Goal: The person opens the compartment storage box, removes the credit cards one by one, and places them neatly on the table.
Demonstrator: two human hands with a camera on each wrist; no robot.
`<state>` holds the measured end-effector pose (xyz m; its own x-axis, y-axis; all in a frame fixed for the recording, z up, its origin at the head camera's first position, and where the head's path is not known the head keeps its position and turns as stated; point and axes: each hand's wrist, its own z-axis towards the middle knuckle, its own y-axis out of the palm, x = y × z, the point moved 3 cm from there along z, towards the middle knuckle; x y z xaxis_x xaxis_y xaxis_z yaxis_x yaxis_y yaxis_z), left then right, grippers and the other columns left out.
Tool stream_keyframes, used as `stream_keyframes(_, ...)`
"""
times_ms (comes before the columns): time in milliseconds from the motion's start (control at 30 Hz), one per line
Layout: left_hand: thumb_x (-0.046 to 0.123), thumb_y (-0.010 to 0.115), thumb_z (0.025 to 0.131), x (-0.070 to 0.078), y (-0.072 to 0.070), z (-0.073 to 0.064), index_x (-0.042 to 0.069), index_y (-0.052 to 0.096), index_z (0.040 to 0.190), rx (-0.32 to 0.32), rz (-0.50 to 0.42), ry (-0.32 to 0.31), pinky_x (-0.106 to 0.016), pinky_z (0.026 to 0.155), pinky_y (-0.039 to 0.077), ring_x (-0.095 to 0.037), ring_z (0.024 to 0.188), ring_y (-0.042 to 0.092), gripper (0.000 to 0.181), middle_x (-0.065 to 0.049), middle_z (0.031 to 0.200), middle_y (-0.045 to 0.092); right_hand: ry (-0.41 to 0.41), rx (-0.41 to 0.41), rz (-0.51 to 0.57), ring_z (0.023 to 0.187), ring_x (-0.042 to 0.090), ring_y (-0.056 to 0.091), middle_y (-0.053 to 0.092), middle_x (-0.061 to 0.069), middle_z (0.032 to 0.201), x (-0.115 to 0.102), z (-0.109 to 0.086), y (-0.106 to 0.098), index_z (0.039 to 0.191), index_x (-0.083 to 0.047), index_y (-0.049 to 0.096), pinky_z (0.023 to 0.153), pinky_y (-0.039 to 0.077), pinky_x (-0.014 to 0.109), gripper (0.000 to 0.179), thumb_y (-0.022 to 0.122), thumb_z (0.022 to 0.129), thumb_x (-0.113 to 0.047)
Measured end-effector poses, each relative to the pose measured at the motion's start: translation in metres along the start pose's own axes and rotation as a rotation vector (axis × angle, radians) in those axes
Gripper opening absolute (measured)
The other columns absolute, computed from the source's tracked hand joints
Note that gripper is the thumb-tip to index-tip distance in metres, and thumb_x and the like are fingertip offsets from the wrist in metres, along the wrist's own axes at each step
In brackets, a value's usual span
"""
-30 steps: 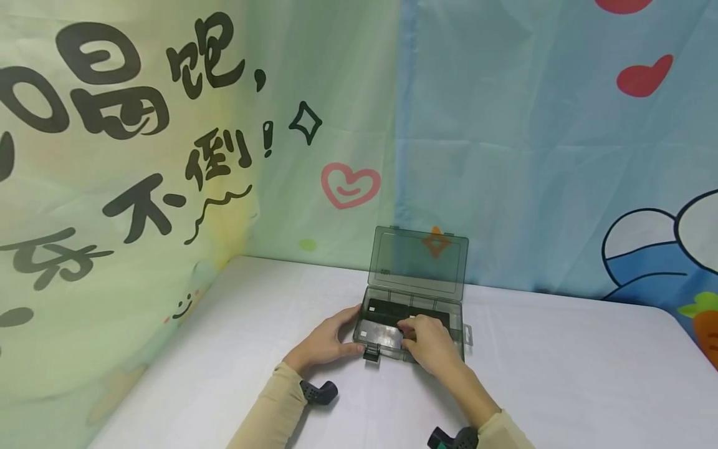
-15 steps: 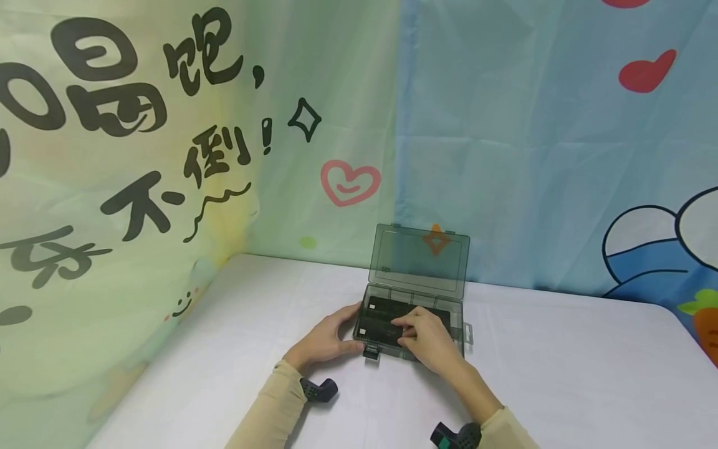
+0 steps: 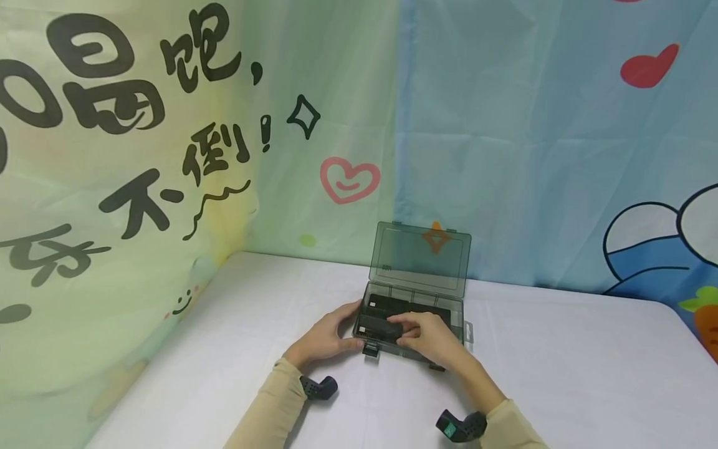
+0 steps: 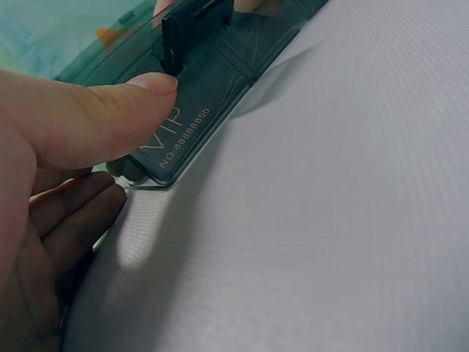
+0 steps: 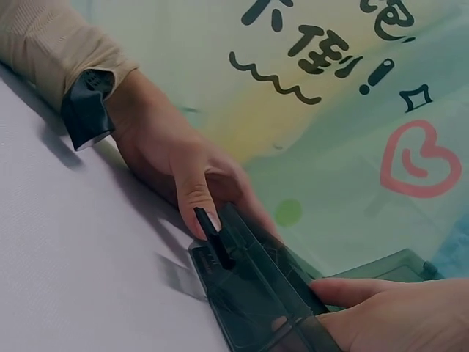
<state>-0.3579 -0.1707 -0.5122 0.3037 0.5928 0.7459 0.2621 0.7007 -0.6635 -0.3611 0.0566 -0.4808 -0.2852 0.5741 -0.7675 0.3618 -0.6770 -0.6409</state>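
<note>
A see-through grey plastic storage box point(image 3: 381, 350) stands on the table with its lid point(image 3: 417, 262) tipped back. Black cards lie in it; the back-left card point(image 3: 388, 304) bears a small white square. My left hand point(image 3: 324, 337) holds the box's left front corner, thumb beside a black latch point(image 4: 172, 44) in the left wrist view. Over the front compartment, my right hand point(image 3: 429, 337) pinches the right end of the front card point(image 3: 377, 328) between thumb and fingers. Through the box wall, the left wrist view shows a card marked VIP point(image 4: 172, 139).
The box rests on a white-covered table point(image 3: 561, 368). Close behind rises a printed cloth backdrop point(image 3: 521, 156). A black wrist device point(image 3: 320, 388) sits on the left wrist and another point(image 3: 461, 426) on the right.
The front card's surface has gone from shiny silver to black. My right hand has shifted slightly, its fingertips further left. The left hand keeps its hold on the box.
</note>
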Motion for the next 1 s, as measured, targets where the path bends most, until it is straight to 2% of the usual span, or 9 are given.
stream_keyframes(200,0.037,0.073,0.077,-0.0012,0.0006,0.002,0.016,0.03,0.15,0.002,0.002,0.0,-0.051,0.117,0.023,-0.029,0.141,0.032,0.087,-0.008,0.152,0.037,0.013,-0.027,0.052,0.083,0.012,0.067,0.064,0.003,0.094,0.0009,-0.0001,-0.0012,0.121,-0.021,0.065,0.068,0.057,0.023,0.043,0.071,0.082,-0.004)
stream_keyframes(467,0.037,0.073,0.077,-0.0013,0.0007,0.0016,0.016,0.031,0.149,0.001,0.009,-0.008,-0.051,0.117,0.023,-0.029,0.142,0.032,0.086,-0.007,0.152,0.036,0.011,-0.023,0.107,0.082,0.013,0.066,0.064,0.003,0.092,0.0034,0.0005,-0.0024,0.122,-0.021,0.065,0.065,0.055,0.024,0.041,0.069,0.084,-0.006)
stream_keyframes(700,0.036,0.073,0.077,-0.0009,0.0006,-0.0004,0.016,0.031,0.149,0.002,0.016,-0.01,-0.052,0.117,0.023,-0.03,0.141,0.032,0.086,-0.008,0.152,0.036,0.026,-0.042,0.2,0.087,0.013,0.064,0.061,0.008,0.105,0.0076,-0.0005,-0.0032,0.125,-0.018,0.062,0.07,0.055,0.025,0.04,0.069,0.087,-0.014)
stream_keyframes(1000,0.035,0.074,0.077,0.0009,-0.0002,-0.0007,0.015,0.031,0.149,0.009,0.005,0.004,-0.052,0.117,0.023,-0.031,0.141,0.032,0.086,-0.008,0.152,0.036,0.012,-0.05,0.407,0.086,0.02,0.068,0.057,0.017,0.104,0.0065,-0.0033,-0.0064,0.129,-0.005,0.057,0.072,0.06,0.026,0.04,0.063,0.089,-0.004)
